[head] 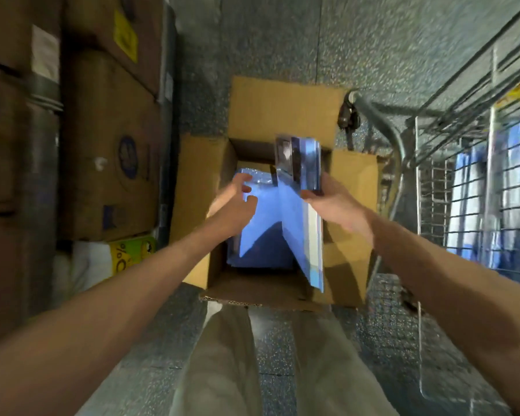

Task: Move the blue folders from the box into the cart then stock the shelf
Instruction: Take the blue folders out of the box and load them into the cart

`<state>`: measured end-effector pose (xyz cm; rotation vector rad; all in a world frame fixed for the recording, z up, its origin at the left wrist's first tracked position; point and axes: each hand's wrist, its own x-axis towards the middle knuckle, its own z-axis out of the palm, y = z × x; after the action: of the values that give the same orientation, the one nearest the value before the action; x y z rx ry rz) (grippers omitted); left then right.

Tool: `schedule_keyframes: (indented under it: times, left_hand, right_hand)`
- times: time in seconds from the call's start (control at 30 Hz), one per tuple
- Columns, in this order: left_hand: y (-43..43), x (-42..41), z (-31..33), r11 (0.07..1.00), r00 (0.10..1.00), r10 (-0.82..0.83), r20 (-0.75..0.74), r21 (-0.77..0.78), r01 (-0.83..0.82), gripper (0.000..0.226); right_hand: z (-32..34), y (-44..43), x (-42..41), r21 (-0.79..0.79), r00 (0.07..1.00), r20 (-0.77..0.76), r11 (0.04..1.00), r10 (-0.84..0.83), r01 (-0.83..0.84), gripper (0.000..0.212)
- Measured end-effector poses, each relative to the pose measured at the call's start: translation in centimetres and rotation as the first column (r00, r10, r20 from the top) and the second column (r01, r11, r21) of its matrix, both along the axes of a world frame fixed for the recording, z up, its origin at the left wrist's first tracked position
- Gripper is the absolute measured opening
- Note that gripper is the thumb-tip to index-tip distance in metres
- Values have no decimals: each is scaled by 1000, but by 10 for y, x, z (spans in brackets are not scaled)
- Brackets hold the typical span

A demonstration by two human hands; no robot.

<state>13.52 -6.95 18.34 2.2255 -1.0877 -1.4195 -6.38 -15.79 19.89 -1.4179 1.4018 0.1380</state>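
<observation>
Folder stack [300, 229] gripped in right hand [336, 205], left hand [237, 205] relaxed over one box [282, 106], one cart [490, 163]

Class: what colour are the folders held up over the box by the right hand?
Blue: the folders show best in the head view.

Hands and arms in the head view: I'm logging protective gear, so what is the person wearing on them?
Nothing visible: the left hand and right hand are ungloved, and the left forearm and right forearm are bare to the frame edge, no sleeve, watch or band. Blur could hide a ring.
</observation>
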Motion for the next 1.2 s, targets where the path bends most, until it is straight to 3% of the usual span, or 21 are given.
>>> schedule_keyframes:
  times: [0.17,0.23,0.3,0.4,0.53,0.67,0.73,0.8,0.93,1.03,1.1,1.2]
  left_hand:
    - [-35,0,122,969,979,-122,161,-196,153,67]
    - [-40,1,178,923,955,-165,246,-303,237,77]
    - [-44,6,228,874,921,-175,348,-375,308,90]
    - [-45,14,294,805,850,-160,501,-433,406,103]
    - [-41,16,372,788,845,-298,445,-385,481,94]
    - [-32,4,420,748,869,-325,373,-461,477,78]
    - [-24,-1,434,732,848,-317,424,-459,503,67]
    - [-14,-3,443,746,856,-289,429,-459,482,74]
    - [18,-8,451,715,946,-133,296,-633,299,67]
    - [43,-14,465,706,984,-13,179,-695,135,44]
    - [63,-16,473,705,997,60,39,-709,-14,37]
    - [85,-21,477,652,981,179,-75,-737,-175,35]
  right_hand:
    - [122,-13,2,-95,987,55,984,154,-148,40]
    - [175,-21,1,-90,964,94,966,250,-242,25]
    - [225,-29,0,-143,907,34,900,420,-411,13]
    - [285,-41,-1,-188,789,27,778,614,-599,19]
    - [370,-41,0,-235,615,-14,595,789,-769,22]
    - [431,-30,-5,-275,561,-72,524,825,-806,28]
    - [454,-20,-11,-289,598,-106,551,794,-783,34]
    - [475,-8,-18,-342,676,-163,601,719,-722,40]
    - [499,33,-20,-561,871,-219,674,440,-481,57]
    - [503,66,-28,-819,972,-203,523,120,-236,61]
    - [502,94,-42,-898,993,-92,436,-70,-52,61]
    - [489,130,-67,-850,960,52,493,-276,188,60]
